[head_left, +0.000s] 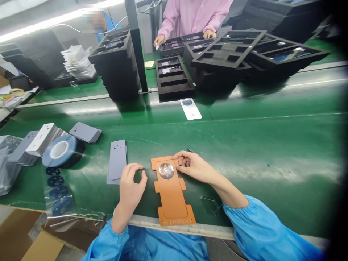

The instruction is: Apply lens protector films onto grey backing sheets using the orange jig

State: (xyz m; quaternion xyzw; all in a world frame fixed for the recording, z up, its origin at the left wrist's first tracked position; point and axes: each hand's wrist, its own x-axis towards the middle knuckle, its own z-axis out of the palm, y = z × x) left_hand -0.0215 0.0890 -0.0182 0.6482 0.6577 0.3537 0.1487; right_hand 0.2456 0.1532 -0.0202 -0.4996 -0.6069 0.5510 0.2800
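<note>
An orange jig point(174, 197) lies on the green surface at the front edge, with a shiny round piece point(166, 171) with holes set in its upper part. My right hand point(194, 166) is at the jig's upper right edge, its fingers curled; what they hold, if anything, is hidden. To the left of the jig, my left hand point(132, 188) is raised with thumb and forefinger apart and nothing between them. Just beyond its wrist side lie grey phone back panels point(117, 159), slightly fanned.
At the left are a blue tape roll point(59, 149) with a strip point(56, 181) hanging down, and panel stacks point(85, 131). A white panel point(191, 108) lies farther back. Black trays point(175, 81) line the back, where a person in pink point(194, 18) stands.
</note>
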